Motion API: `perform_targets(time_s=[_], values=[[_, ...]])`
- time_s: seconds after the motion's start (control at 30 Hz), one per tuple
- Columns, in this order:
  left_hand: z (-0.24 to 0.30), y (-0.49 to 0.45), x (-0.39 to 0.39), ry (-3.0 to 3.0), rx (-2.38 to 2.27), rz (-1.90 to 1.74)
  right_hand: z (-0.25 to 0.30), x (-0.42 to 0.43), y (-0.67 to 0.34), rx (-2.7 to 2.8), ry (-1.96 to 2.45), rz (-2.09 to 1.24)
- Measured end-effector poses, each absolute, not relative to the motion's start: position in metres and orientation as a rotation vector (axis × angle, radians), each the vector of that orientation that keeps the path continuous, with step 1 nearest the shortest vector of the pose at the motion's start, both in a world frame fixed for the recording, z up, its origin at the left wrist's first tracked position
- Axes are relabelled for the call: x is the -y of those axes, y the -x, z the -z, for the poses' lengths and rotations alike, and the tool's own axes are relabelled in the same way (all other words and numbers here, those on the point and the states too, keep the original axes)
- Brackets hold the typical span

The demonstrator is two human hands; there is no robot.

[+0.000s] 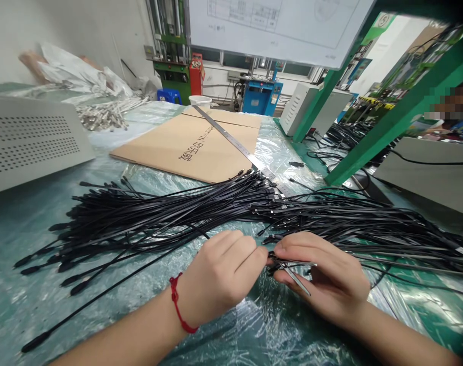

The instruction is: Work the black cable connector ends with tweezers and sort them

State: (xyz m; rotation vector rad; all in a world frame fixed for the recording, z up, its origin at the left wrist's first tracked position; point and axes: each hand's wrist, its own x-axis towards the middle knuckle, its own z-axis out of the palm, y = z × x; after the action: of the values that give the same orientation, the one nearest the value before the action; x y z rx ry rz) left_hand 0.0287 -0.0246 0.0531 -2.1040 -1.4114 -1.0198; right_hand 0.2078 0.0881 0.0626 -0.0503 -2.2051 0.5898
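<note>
My left hand (227, 269), with a red cord at its wrist, is closed, and a thin black cable (201, 232) runs in behind its knuckles. Its thumb and fingertips meet those of my right hand (326, 274). My right hand is curled round a slim silver tool with two thin arms (298, 282); its exact kind is unclear. Small black cable ends (271, 256) show between the two hands, partly covered by fingers. Just beyond lies a big bundle of black cables (140, 213) with moulded plugs on the left. Another heap of black cables (369, 223) stretches to the right.
A flat cardboard sheet (158, 142) lies behind the bundle, with a steel ruler (231, 140) across it. A perforated grey metal box (33, 142) stands left. Green posts (369, 137) rise on the right. Clear plastic film (132, 305) covers the table. A person is partly visible far right.
</note>
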Motion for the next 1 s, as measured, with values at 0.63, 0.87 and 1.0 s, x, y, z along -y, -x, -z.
perform_targets(time_s=[0.63,0.87,1.0], values=[[-0.048,-0.029,0.025,2.141,1.512,1.183,-0.051,-0.090,-0.201,2.069,0.466,-1.037],[-0.044,-0.030,0.024,2.174,1.661,1.493,-0.044,-0.091,-0.198,2.069,0.505,-1.139],[-0.042,-0.022,0.018,2.182,1.683,1.418,-0.052,-0.102,-0.200,1.941,0.502,-1.145]])
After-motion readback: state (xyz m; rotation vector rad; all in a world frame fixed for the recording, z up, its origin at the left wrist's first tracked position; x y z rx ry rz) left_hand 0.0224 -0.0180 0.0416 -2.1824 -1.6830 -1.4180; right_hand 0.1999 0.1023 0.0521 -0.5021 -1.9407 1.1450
